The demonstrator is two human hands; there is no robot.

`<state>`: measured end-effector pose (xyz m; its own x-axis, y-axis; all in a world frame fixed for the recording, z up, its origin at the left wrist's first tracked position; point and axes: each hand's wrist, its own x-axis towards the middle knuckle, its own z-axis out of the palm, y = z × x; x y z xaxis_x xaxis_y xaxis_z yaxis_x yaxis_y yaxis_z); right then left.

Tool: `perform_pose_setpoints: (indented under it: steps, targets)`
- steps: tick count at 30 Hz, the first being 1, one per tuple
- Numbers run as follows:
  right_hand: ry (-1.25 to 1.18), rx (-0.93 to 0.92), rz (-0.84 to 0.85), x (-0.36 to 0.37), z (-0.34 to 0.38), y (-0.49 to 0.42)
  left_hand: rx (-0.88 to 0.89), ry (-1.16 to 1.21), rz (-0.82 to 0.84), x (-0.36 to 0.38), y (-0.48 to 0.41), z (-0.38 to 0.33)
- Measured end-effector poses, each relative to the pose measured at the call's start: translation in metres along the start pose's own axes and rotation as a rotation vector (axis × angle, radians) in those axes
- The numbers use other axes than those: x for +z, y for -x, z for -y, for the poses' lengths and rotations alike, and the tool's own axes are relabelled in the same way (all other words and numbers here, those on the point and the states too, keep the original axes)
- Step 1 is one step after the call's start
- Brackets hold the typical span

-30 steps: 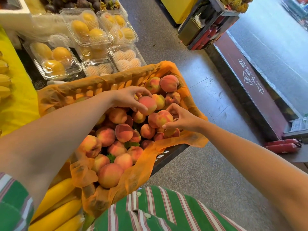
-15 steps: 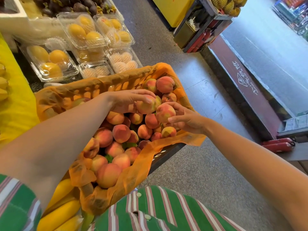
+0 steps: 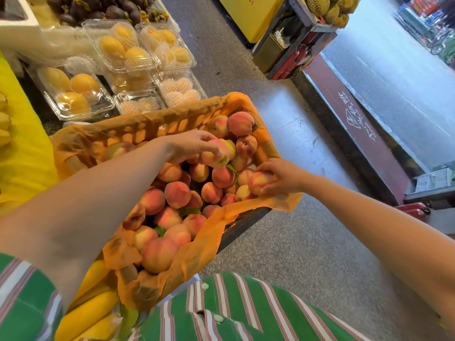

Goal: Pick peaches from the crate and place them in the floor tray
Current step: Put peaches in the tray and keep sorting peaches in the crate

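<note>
nearer the crate (image 3: 246,223) rim, one peach (image 3: 258,181)

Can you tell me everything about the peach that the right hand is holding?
The peach is round, pale yellow with a pinky-red blush across the top. It looks whole, with no bruise showing. It lies at the right edge of the crate, beside other peaches and just above the orange liner that folds over the rim. The right hand grips it, with its fingers curled around the right side. Whether the peach is lifted clear of its neighbours cannot be told.
</note>
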<state>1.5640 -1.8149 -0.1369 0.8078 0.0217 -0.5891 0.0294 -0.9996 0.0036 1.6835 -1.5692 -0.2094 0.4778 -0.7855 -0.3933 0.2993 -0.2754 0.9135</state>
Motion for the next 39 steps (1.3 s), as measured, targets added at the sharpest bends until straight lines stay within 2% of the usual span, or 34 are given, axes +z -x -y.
perform_pose_setpoints:
  steps: [7, 10, 15, 18, 22, 26, 31, 34, 39]
  targets:
    - [0.367, 0.024, 0.072, -0.001, -0.004, -0.003, -0.01, -0.024, 0.005, 0.01, -0.006, -0.009]
    - [0.446, -0.022, 0.015, 0.004, -0.006, -0.001, 0.0, -0.038, 0.014, 0.019, -0.01, -0.01]
    - [0.347, -0.071, -0.087, 0.002, -0.014, 0.003, 0.074, -0.148, -0.049, 0.037, -0.026, -0.009]
    - [0.295, -0.112, -0.103, 0.004, -0.021, 0.008, 0.131, -0.326, -0.144, 0.052, -0.032, -0.009]
    - [0.2, -0.159, -0.149, 0.011, -0.024, 0.013, 0.2, -0.727, -0.27, 0.073, -0.038, -0.008]
    - [0.179, -0.149, -0.157, 0.012, -0.023, 0.015, 0.303, -0.83, -0.431, 0.084, -0.041, -0.005]
    - [0.155, -0.12, -0.149, 0.012, -0.02, 0.013, 0.336, -1.049, -0.271, 0.07, -0.042, 0.0]
    - [0.108, -0.115, -0.17, 0.011, -0.017, 0.009, 0.382, -1.046, -0.177, 0.058, -0.034, -0.006]
    - [-0.196, -0.203, -0.269, 0.003, 0.015, -0.002, 0.242, -1.174, -0.07, 0.01, 0.004, -0.022]
